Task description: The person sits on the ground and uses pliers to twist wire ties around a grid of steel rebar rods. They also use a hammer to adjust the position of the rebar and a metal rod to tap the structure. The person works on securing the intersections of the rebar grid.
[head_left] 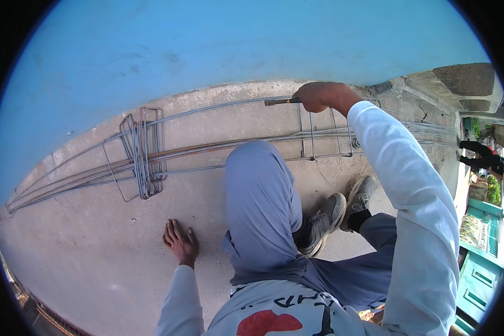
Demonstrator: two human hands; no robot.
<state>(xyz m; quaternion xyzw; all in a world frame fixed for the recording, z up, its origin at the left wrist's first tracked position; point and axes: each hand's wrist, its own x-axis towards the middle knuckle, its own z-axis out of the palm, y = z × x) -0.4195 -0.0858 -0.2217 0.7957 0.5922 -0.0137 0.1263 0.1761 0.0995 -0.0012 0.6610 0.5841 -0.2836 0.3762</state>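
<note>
From the head view, the person is sitting on the concrete floor (95,269) beside a blue wall (207,45), with a long rebar cage (207,150) lying along the foot of that wall. Its long axis is running left to right across the picture, bending with the lens, and it is lying ahead of the knees, beyond both hands. The right hand (318,96) is reaching out furthest and is closed in a fist around a short dark tool (280,101), whose tip is resting against the uppermost bar. This hand is by far the nearer one to the steel. The left hand (180,242) is lying flat on the floor, fingers spread, holding nothing, well apart from the cage. A bundle of wire stirrups (144,151) is gathered on the bars toward the left. The raised knee (260,185) is hiding the middle stretch of the bars, and the tool's working end is too small to make out, as is the cage's far right end
</note>
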